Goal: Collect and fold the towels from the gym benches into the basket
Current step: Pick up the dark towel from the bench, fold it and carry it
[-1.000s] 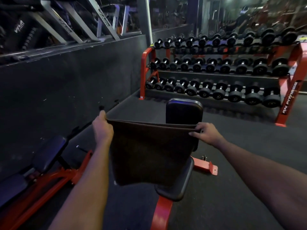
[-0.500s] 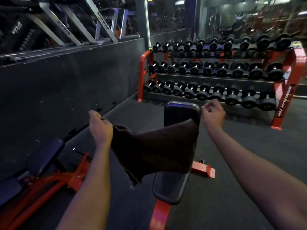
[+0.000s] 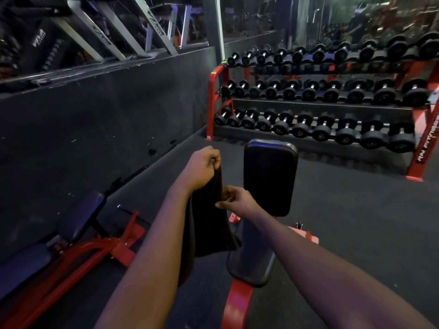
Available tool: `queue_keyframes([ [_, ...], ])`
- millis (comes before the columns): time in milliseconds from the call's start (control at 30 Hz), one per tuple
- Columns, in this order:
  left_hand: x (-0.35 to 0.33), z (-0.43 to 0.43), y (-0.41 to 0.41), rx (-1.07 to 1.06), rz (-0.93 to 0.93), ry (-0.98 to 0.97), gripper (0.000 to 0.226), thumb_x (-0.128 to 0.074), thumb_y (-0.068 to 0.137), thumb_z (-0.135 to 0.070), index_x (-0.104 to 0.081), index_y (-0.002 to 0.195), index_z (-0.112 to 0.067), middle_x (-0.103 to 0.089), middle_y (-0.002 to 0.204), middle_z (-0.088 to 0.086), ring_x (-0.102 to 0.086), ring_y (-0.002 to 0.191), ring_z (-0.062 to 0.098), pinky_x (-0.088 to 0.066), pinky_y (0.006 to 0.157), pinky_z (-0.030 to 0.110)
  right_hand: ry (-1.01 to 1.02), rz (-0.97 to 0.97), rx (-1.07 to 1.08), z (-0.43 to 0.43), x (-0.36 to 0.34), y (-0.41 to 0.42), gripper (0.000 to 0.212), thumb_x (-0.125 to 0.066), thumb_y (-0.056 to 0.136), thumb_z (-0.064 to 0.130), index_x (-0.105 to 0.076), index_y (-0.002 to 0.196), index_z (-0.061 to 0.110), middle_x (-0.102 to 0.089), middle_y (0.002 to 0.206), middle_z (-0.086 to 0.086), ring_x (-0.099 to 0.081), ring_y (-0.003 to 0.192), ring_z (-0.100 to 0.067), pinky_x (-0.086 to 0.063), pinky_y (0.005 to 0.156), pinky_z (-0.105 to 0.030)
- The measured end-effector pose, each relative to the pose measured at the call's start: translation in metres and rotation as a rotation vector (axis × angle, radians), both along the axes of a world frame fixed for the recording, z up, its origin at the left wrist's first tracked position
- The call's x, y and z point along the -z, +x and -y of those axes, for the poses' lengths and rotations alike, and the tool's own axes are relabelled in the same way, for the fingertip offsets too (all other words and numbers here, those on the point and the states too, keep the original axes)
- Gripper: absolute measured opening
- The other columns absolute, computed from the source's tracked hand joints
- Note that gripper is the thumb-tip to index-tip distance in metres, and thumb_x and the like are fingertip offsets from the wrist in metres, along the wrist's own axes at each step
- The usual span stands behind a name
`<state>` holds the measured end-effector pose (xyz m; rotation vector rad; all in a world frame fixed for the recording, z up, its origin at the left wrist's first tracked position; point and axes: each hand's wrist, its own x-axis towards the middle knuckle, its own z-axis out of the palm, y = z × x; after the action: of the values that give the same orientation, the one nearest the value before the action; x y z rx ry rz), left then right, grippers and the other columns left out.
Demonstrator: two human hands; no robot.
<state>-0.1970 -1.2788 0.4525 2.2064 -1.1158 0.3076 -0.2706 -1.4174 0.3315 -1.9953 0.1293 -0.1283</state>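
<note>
The towel [image 3: 206,233], a dark one, hangs in the air in one long narrow fall, gathered together at its top. The left grip [image 3: 202,169] is closed round this top edge: the fingers are curled into a fist and the cloth comes out under it. The right grip [image 3: 237,201] is lower, at 4 o'clock from the left one. Its curled fingers [image 3: 225,195] meet the right edge of the towel a little below the top. It looks like a pinch on the cloth, though the light is weak there. Both forearms reach forward from the bottom of the view, and the lower end of the towel is hidden behind the left forearm.

At 3 o'clock from the towel stands the bench [image 3: 269,176], with a black upright back pad, a black seat and a red frame. The towel hangs just beside this surface, and I cannot tell if it touches it. At 8 o'clock from the hands stands a second bench [image 3: 78,217], also black on a red frame, near the dark wall [image 3: 95,129]. At 1 o'clock, well apart, a red dumbbell rack [image 3: 210,103] carries three rows of black dumbbells [image 3: 301,129]. The floor [image 3: 356,222] is dark.
</note>
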Motion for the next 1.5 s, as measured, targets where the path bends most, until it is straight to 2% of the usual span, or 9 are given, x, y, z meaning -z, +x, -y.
queue_keyframes([
  [167, -0.024, -0.022, -0.003, -0.12, 0.138, -0.313, 0.028, -0.037, 0.063, 0.02, -0.05, 0.059, -0.005, -0.051, 0.078, 0.007, -0.05, 0.071, 0.015, -0.037, 0.065, 0.014, -0.302, -0.268, 0.003, 0.004, 0.009, -0.003, 0.013, -0.074, 0.081, 0.035, -0.065, 0.09, 0.034, -0.064, 0.09, 0.015, -0.057, 0.091, -0.009, -0.042, 0.099, -0.039],
  [300, -0.024, -0.048, 0.007, -0.415, 0.27, -0.533, 0.025, -0.038, 0.062, 0.016, -0.052, 0.057, -0.003, -0.05, 0.082, 0.01, -0.046, 0.071, 0.012, -0.036, 0.063, 0.012, -0.604, -0.378, 0.342, 0.027, 0.023, -0.015, 0.025, -0.065, 0.083, 0.04, -0.07, 0.107, 0.036, -0.069, 0.104, 0.005, -0.053, 0.114, -0.023, -0.032, 0.094, -0.043],
  [500, 0.015, -0.08, 0.025, -0.857, 0.043, -0.549, 0.026, -0.043, 0.072, 0.012, -0.065, 0.067, 0.0, -0.049, 0.094, 0.012, -0.05, 0.076, 0.019, -0.04, 0.07, 0.019, -0.217, -0.167, 0.433, 0.08, 0.017, -0.026, 0.013, -0.073, 0.075, 0.043, -0.065, 0.072, 0.033, -0.067, 0.069, 0.007, -0.063, 0.082, -0.02, -0.046, 0.082, -0.04],
  [767, 0.04, -0.086, 0.024, -0.948, -0.139, -0.514, 0.029, -0.043, 0.081, 0.01, -0.068, 0.081, -0.005, -0.044, 0.099, 0.006, -0.046, 0.079, 0.017, -0.034, 0.075, 0.019, 0.535, 0.083, 0.44, 0.088, -0.027, -0.042, 0.014, -0.065, 0.088, 0.004, -0.07, 0.101, 0.006, -0.066, 0.079, -0.005, -0.06, 0.075, -0.02, -0.047, 0.068, -0.024],
  [867, 0.043, -0.085, 0.018, -0.987, -0.074, -0.515, 0.026, -0.042, 0.081, 0.003, -0.064, 0.078, -0.01, -0.042, 0.094, 0.002, -0.05, 0.077, 0.024, -0.045, 0.071, 0.034, 0.415, 0.223, 0.71, 0.087, -0.045, -0.04, 0.014, -0.064, 0.086, 0.005, -0.072, 0.092, -0.005, -0.067, 0.089, -0.026, -0.058, 0.073, -0.024, -0.046, 0.069, -0.03],
  [933, 0.044, -0.079, 0.016, -1.036, -0.084, -0.468, 0.028, -0.04, 0.081, 0.0, -0.064, 0.079, -0.014, -0.043, 0.095, 0.005, -0.051, 0.076, 0.029, -0.049, 0.072, 0.04, 0.216, 0.232, 0.797, 0.082, -0.052, -0.029, 0.016, -0.061, 0.085, 0.019, -0.07, 0.073, 0.011, -0.062, 0.072, -0.015, -0.059, 0.073, -0.027, -0.044, 0.069, -0.036],
  [1033, 0.04, -0.067, 0.017, -1.13, -0.307, -0.267, 0.028, -0.044, 0.086, -0.005, -0.07, 0.096, -0.01, -0.057, 0.109, 0.018, -0.06, 0.095, 0.041, -0.054, 0.085, 0.047, 0.015, 0.056, 0.962, 0.073, -0.059, -0.014, 0.023, -0.055, 0.086, 0.032, -0.074, 0.095, 0.021, -0.07, 0.09, -0.002, -0.066, 0.089, -0.027, -0.05, 0.079, -0.034],
  [1233, 0.032, -0.029, 0.014, -0.737, -0.547, 0.118, 0.03, -0.051, 0.075, -0.01, -0.07, 0.097, -0.002, -0.07, 0.101, 0.024, -0.071, 0.09, 0.036, -0.06, 0.079, 0.04, -0.001, -0.13, 0.652, 0.035, -0.053, 0.011, 0.034, -0.061, 0.079, 0.041, -0.075, 0.102, 0.02, -0.075, 0.094, -0.004, -0.073, 0.083, -0.026, -0.062, 0.075, -0.039],
  [1500, 0.028, 0.014, -0.006, -0.304, -0.573, 0.011, 0.019, -0.06, 0.081, -0.008, -0.049, 0.093, -0.018, -0.059, 0.097, 0.022, -0.069, 0.069, 0.031, -0.058, 0.047, 0.034, -0.233, 0.005, 0.084, 0.011, -0.059, 0.004, 0.005, -0.069, 0.085, 0.019, -0.069, 0.083, 0.023, -0.072, 0.085, -0.006, -0.071, 0.075, -0.021, -0.061, 0.07, -0.042],
])
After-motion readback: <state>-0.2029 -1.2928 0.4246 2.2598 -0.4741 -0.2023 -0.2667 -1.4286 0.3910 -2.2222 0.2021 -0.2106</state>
